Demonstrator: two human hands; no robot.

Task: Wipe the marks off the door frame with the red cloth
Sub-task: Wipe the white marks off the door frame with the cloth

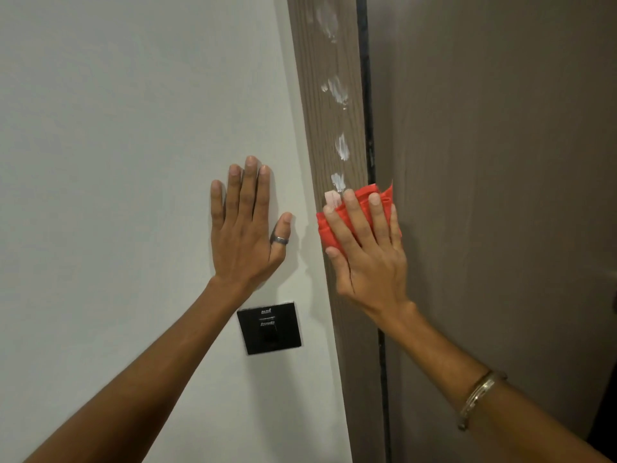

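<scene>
A brown wood-grain door frame [320,135] runs up the middle, with several white smear marks [338,90] in a column from the top down to just above the cloth. My right hand [367,252] presses a folded red cloth [362,198] flat against the frame, fingers spread over it; the lowest mark [336,181] sits right above my fingertips. My left hand [245,225] lies flat and open on the white wall to the left of the frame, a ring on its thumb.
A black square switch plate [268,327] is mounted on the white wall [117,145] below my left hand. Right of the frame, past a dark gap [367,111], stands the brown door [500,162].
</scene>
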